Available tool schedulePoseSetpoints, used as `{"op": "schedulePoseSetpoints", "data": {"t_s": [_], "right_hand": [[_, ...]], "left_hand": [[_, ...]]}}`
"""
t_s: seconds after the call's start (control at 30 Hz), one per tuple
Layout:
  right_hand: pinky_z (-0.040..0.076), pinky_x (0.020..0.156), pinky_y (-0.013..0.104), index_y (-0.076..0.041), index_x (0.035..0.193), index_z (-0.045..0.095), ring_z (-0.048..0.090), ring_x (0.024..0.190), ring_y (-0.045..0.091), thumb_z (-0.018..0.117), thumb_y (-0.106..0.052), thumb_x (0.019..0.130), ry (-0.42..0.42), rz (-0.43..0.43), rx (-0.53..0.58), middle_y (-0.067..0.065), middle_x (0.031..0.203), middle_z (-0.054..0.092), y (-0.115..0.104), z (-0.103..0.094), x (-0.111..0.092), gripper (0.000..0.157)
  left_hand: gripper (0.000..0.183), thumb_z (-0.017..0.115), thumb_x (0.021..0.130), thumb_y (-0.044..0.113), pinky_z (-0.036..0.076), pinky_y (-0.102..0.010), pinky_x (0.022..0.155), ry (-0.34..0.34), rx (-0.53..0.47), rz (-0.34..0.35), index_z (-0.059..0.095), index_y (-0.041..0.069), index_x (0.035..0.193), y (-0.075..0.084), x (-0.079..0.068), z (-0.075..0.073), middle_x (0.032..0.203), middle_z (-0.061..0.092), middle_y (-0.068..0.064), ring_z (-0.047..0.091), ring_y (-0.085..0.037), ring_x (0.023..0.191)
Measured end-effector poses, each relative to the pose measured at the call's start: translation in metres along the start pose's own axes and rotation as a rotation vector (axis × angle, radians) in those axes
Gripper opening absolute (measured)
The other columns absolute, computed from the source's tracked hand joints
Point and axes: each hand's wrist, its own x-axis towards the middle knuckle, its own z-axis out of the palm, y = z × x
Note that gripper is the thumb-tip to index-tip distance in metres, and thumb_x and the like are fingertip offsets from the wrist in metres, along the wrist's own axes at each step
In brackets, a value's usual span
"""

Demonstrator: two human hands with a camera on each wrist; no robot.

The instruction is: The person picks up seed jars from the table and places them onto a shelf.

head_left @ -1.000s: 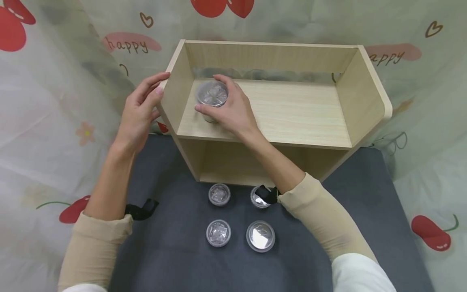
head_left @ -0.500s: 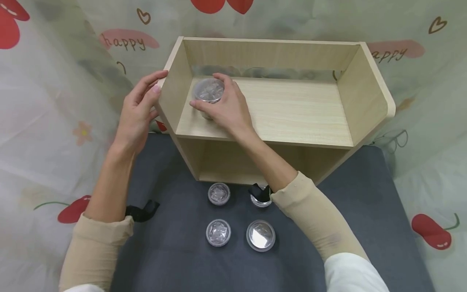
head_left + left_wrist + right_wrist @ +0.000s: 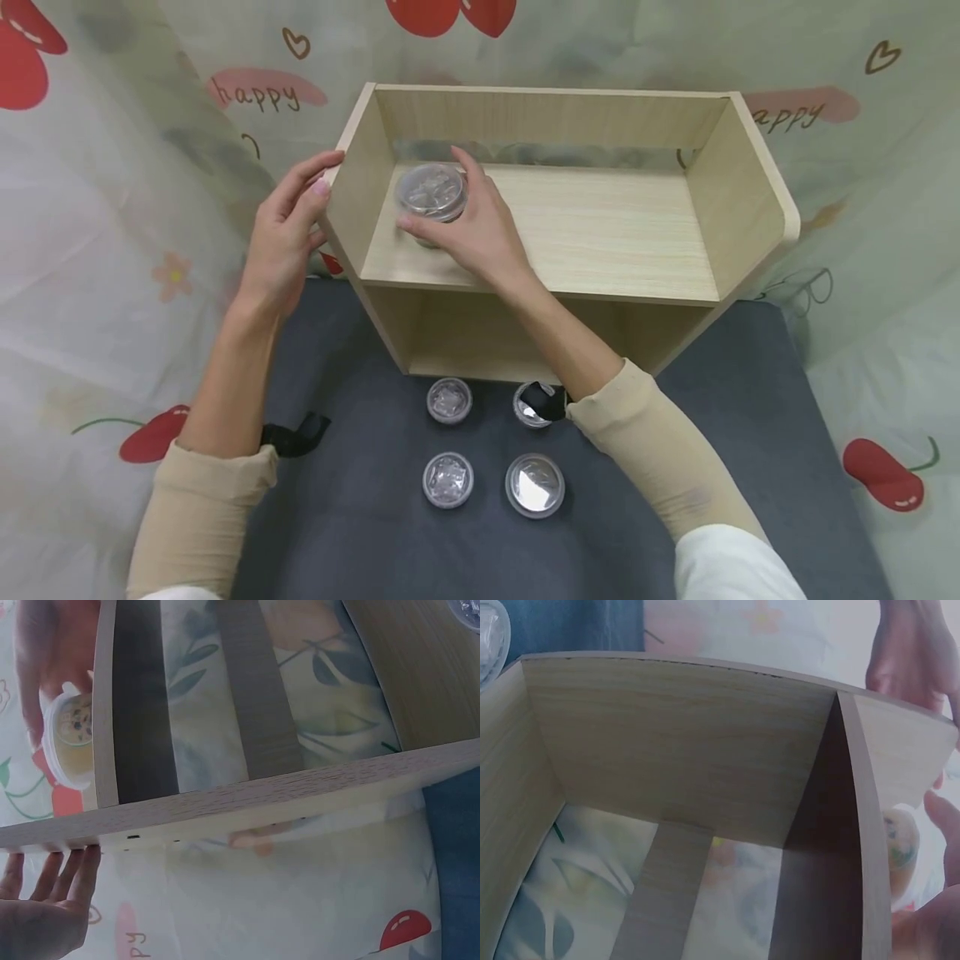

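A round clear lidded cup (image 3: 431, 190) is at the left end of the shelf unit's upper shelf (image 3: 615, 225). Thumb and fingers of my right hand (image 3: 480, 225) curve around its side, close under the lid. In the left wrist view the cup (image 3: 71, 742) shows a yellowish body and a small printed picture. My left hand (image 3: 281, 225) touches the outer face of the unit's left side panel (image 3: 360, 175) near its front edge. Seen from the left wrist, the fingers (image 3: 82, 877) of that hand lie fairly straight against the panel.
Several more clear lidded containers stand on the dark cloth before the unit, among them a wide one (image 3: 535, 486) and a smaller one (image 3: 448, 480). My right forearm crosses above the unit's lower compartment (image 3: 480, 333). A printed curtain (image 3: 600, 42) hangs behind.
My right hand's index finger has shifted slightly away from the cup's lid, and more of the lid shows. The left hand stays at the side panel.
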Motion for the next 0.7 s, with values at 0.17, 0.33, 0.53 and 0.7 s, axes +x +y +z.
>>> {"op": "schedulePoseSetpoints", "data": {"t_s": [0.17, 0.33, 0.53, 0.7], "right_hand": [[0.044, 0.098, 0.028, -0.021, 0.156, 0.030, 0.053, 0.121, 0.018, 0.087, -0.040, 0.075, -0.014, 0.001, 0.047, 0.003, 0.140, 0.049, 0.001, -0.013, -0.009, 0.101], [0.045, 0.101, 0.032, -0.024, 0.154, 0.033, 0.052, 0.126, 0.022, 0.087, -0.038, 0.075, -0.015, 0.022, 0.111, 0.005, 0.145, 0.048, 0.007, -0.027, -0.020, 0.097], [0.043, 0.104, 0.035, -0.023, 0.152, 0.037, 0.053, 0.127, 0.024, 0.086, -0.031, 0.078, 0.009, 0.003, 0.172, 0.004, 0.143, 0.050, 0.012, -0.044, -0.033, 0.089], [0.046, 0.100, 0.034, -0.024, 0.148, 0.043, 0.057, 0.122, 0.023, 0.084, -0.027, 0.080, 0.073, -0.053, 0.220, 0.000, 0.136, 0.055, 0.015, -0.054, -0.043, 0.079]], "left_hand": [[0.035, 0.054, 0.103, 0.021, 0.048, -0.035, 0.088, -0.001, 0.007, 0.003, 0.059, 0.014, 0.137, -0.001, 0.001, 0.000, 0.140, 0.050, -0.010, 0.053, -0.023, 0.113], [0.034, 0.052, 0.104, 0.020, 0.047, -0.035, 0.087, -0.005, 0.021, 0.005, 0.058, 0.014, 0.136, 0.000, 0.000, -0.001, 0.140, 0.050, -0.011, 0.052, -0.024, 0.114], [0.032, 0.052, 0.103, 0.020, 0.048, -0.035, 0.086, 0.005, 0.055, 0.003, 0.060, 0.013, 0.134, 0.002, 0.004, 0.001, 0.137, 0.051, -0.011, 0.053, -0.025, 0.114], [0.031, 0.051, 0.101, 0.016, 0.050, -0.034, 0.083, 0.057, 0.056, 0.000, 0.064, 0.009, 0.128, 0.004, 0.009, 0.004, 0.129, 0.056, -0.012, 0.056, -0.025, 0.109]]}}
